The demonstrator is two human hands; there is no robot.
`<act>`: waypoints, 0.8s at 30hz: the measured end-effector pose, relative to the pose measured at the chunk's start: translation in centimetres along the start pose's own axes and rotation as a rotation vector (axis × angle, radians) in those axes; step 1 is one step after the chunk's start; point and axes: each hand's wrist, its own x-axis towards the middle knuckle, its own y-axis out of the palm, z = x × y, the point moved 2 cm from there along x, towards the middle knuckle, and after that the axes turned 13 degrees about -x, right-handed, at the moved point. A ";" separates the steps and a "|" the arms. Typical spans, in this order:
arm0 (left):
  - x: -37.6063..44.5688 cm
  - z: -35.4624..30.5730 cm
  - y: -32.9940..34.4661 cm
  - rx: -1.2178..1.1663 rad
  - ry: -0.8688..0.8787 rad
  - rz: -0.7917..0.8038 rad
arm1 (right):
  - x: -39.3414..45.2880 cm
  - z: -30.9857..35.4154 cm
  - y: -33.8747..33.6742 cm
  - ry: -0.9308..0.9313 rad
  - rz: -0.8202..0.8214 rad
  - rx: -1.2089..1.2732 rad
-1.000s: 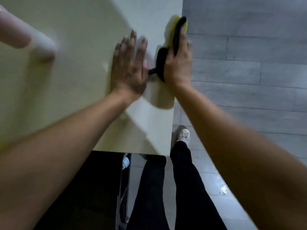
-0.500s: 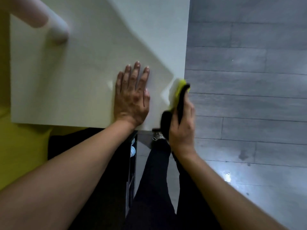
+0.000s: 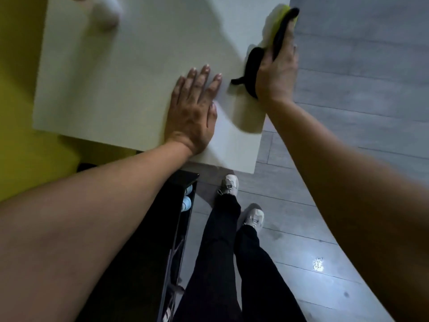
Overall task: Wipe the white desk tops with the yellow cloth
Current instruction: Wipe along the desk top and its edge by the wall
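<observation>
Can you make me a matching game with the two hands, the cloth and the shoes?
Things:
1. left hand
2. right hand
3. yellow cloth
4. shoes

Places:
A. on the grey floor
B. flat on the white desk top
C. at the desk's right edge, under a hand
D. holding the cloth

Pairs: 1-B, 2-D, 3-C, 4-A

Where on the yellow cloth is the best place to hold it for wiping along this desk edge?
Probably from above on its black backing: the yellow cloth lies along the white desk top's right edge, and the right hand holds it that way.
</observation>
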 end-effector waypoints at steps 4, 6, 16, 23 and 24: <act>0.1 0.1 0.0 -0.007 -0.014 -0.022 | -5.7 -0.8 -0.5 -0.038 -0.023 0.072; 0.1 0.1 0.0 -0.005 -0.017 -0.015 | -11.3 -1.7 -0.8 -0.052 -0.017 0.067; 0.4 -0.7 -0.9 -0.033 -0.076 0.024 | -18.6 -4.1 -5.1 0.079 0.504 -0.187; 0.2 -0.7 -1.4 -0.054 -0.246 0.043 | -8.4 -0.2 -12.6 -0.027 0.497 -0.367; 0.1 -1.0 -1.5 -0.050 -0.289 0.067 | -6.9 1.0 -13.2 -0.068 0.485 -0.375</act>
